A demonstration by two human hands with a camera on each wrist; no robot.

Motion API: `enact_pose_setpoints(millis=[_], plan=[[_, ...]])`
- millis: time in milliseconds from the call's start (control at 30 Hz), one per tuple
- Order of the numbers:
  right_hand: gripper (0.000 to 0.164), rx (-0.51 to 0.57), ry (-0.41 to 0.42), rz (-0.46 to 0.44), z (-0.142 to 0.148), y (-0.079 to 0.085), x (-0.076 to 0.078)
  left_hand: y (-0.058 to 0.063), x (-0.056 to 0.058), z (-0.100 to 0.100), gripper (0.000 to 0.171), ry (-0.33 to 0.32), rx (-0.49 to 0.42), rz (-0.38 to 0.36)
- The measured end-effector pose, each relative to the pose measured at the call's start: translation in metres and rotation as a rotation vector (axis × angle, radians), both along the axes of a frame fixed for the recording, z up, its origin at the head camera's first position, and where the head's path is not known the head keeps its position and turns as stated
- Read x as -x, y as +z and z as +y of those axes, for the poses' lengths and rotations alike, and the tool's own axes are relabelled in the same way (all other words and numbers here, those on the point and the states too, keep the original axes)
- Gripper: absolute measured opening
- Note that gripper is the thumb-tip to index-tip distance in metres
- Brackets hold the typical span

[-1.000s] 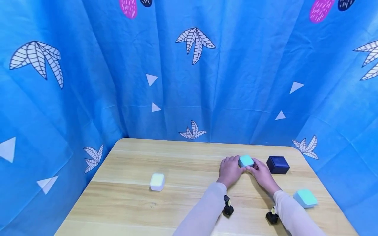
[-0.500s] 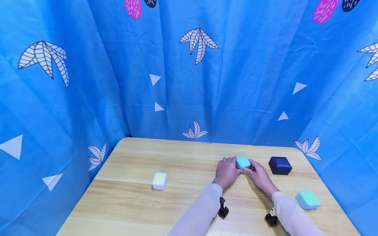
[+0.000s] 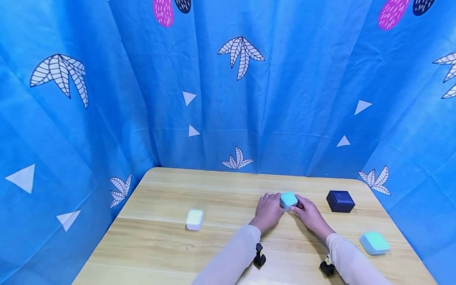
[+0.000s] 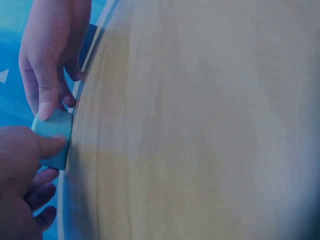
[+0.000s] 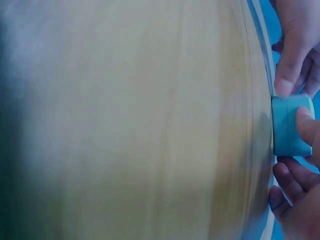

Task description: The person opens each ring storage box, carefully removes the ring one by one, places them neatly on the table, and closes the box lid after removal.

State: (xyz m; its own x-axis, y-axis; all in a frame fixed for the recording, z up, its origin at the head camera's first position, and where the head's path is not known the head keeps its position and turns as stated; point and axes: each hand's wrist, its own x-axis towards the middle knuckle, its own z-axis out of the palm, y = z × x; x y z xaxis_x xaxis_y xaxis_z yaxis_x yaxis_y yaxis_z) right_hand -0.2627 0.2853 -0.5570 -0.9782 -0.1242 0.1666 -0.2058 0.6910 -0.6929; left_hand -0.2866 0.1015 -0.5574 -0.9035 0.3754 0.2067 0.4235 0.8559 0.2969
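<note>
A small teal box (image 3: 289, 200) with rounded corners is held between both hands at the right rear of the table (image 3: 228, 253). My left hand (image 3: 268, 211) grips its left side, and the thumb presses on the box's near face in the left wrist view. From the right, my right hand (image 3: 309, 213) pinches it, with thumb in front and fingers behind. A thin seam runs along the box (image 5: 290, 125) in the right wrist view, where its base appears against the tabletop. The fingertips behind the box are partly hidden.
To the right of the hands stands a dark navy box (image 3: 340, 201). A larger teal box (image 3: 375, 243) lies near the right edge, beside the right sleeve. A white box (image 3: 194, 220) sits left of centre. Blue patterned curtain (image 3: 228, 99) surrounds the table's back and sides.
Both hands have shifted the small teal box leftward along the table, farther from the navy box. The head view has also turned slightly. The other boxes have stayed in place.
</note>
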Motion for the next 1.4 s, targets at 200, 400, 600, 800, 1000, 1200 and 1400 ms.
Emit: enact_pose_setpoints(millis=[200,400,600,800,1000,1200,1400], plan=[[0.056,0.016,0.028,0.005,-0.004,0.002,-0.001,0.007,-0.004,-0.01,0.04,-0.039,-0.007,-0.015],[0.061,0.047,0.078,0.026,-0.011,-0.001,-0.003,0.007,-0.009,-0.021,0.037,-0.044,-0.053,-0.039],[0.061,0.021,0.085,0.03,-0.018,-0.004,-0.003,0.008,-0.013,-0.033,0.044,-0.064,-0.091,-0.054],[0.057,0.043,0.145,0.022,-0.026,-0.003,-0.005,0.008,-0.012,-0.047,0.047,-0.084,-0.181,-0.118],[0.056,0.041,0.171,0.036,-0.033,-0.002,-0.006,0.007,-0.01,-0.058,0.049,-0.09,-0.198,-0.151],[0.058,0.03,0.182,0.033,-0.037,-0.001,-0.006,0.006,-0.011,-0.064,0.052,-0.092,-0.196,-0.175],[0.057,0.013,0.178,-0.004,-0.039,-0.001,-0.005,0.008,-0.011,-0.07,0.058,-0.099,-0.211,-0.213]])
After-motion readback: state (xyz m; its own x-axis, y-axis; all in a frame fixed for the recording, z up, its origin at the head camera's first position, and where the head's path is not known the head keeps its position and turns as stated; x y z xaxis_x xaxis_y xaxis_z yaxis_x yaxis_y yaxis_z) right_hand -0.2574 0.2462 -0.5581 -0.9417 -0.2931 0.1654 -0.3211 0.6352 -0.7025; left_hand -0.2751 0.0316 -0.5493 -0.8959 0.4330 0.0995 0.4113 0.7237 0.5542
